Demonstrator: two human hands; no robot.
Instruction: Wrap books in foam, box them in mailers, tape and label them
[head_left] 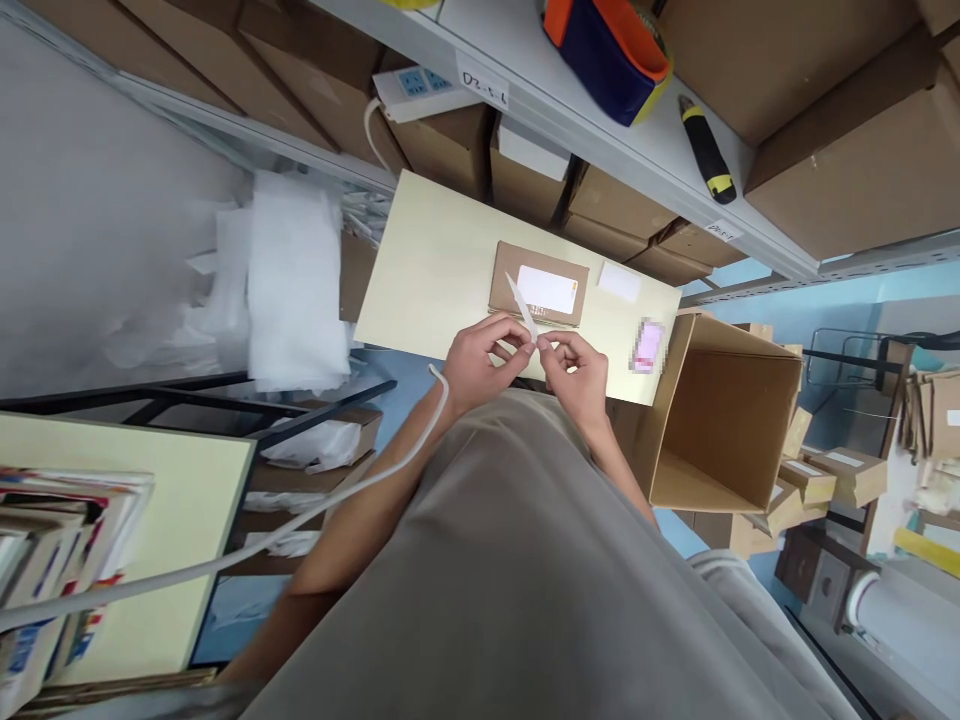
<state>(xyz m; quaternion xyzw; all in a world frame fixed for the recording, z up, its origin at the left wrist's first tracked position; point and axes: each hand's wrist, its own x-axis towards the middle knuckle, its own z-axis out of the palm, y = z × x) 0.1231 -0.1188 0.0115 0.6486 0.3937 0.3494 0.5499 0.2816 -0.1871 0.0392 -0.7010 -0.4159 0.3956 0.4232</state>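
Observation:
Between the fingertips of both hands is a narrow white paper strip [523, 306], its free end pointing up and away from me. My left hand [487, 362] pinches it from the left, fingers curled. From the right, my right hand [574, 370] pinches its lower end, thumb and forefinger together. Just beyond the fingers a flat brown cardboard box [501, 275] lies on the pale yellow table [420, 260], with a white label [547, 290] on its top. Right of the box lie a white slip of paper [619, 281] and a pink, blurred-out item [647, 346].
A large open cardboard carton [720, 420] stands at the table's right end. Behind the table, a shelf holds a tape dispenser [611, 60] and a utility knife [706, 150]. A white cable [360, 488] crosses over my left forearm. White packing bags [296, 280] hang at left.

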